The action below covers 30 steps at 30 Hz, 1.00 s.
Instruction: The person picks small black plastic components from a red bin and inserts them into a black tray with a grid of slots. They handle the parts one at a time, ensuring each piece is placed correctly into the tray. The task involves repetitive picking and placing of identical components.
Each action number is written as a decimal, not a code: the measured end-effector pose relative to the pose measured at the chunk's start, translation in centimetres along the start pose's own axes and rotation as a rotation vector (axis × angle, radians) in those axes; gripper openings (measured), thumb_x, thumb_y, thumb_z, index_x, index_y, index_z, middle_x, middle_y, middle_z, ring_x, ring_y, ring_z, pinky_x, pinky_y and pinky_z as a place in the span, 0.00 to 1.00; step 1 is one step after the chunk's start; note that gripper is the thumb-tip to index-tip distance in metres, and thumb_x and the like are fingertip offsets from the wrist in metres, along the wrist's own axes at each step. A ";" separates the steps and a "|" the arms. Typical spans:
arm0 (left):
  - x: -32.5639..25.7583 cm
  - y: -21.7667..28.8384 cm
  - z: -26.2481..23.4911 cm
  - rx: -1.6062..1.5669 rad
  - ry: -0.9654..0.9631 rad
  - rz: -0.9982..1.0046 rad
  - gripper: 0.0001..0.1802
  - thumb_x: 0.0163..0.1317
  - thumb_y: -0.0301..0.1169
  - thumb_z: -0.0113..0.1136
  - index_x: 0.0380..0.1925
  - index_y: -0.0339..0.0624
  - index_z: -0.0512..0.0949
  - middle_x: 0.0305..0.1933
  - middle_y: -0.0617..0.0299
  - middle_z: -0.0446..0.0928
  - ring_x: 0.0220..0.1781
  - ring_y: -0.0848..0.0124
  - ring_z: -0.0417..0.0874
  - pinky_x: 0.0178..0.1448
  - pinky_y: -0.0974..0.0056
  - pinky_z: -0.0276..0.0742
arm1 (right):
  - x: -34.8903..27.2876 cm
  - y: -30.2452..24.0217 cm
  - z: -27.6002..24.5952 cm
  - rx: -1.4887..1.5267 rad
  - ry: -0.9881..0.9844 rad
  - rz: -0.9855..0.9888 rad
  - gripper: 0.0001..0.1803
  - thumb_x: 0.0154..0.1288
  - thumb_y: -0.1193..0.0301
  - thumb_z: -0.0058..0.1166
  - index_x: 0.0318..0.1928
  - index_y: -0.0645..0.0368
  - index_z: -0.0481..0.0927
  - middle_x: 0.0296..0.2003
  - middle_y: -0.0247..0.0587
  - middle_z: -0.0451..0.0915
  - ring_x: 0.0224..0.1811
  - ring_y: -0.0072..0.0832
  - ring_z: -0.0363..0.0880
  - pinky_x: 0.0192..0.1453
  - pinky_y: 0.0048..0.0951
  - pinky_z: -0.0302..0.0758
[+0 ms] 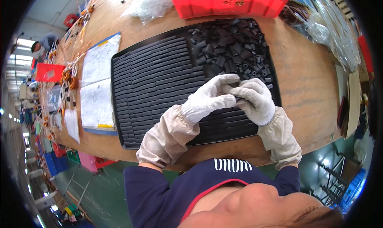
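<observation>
Gloved hands work a small black piece over a tray of black tube pieces.

Head view: the left hand (209, 98) and right hand (253, 100) meet fingertip to fingertip, fingers pinched narrow on a small black piece (235, 84), mostly hidden, above the black tray (119, 64) on the tabletop (303, 76). Neat rows (155, 76) fill the left, a loose pile (231, 44) the right; I judge a light pinch keeps each piece square to its row.

Both gloved hands, left hand (209, 98) and right hand (255, 100), meet fingertip to fingertip over the black tray (159, 74) of tubes.
</observation>
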<state>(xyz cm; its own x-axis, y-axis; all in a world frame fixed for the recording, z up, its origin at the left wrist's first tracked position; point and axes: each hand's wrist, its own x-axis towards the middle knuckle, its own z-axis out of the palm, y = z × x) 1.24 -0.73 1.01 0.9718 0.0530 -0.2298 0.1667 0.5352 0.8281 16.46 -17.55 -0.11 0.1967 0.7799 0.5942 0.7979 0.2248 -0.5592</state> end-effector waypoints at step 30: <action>0.6 -1.4 -0.4 0.829 0.285 0.424 0.25 0.68 0.27 0.71 0.64 0.35 0.77 0.51 0.52 0.86 0.51 0.65 0.89 0.56 0.61 0.87 | -0.6 0.6 1.3 -0.269 -0.051 0.084 0.26 0.52 0.82 0.69 0.54 0.53 0.84 0.48 0.38 0.85 0.52 0.43 0.83 0.58 0.43 0.78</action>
<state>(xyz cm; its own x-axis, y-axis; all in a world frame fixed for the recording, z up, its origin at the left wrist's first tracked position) 1.54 -1.12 -0.50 0.9195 0.3649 0.1459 -0.0175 -0.3327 0.9429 16.09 -17.16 -1.55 0.2455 0.8191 0.5185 0.9039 -0.0002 -0.4277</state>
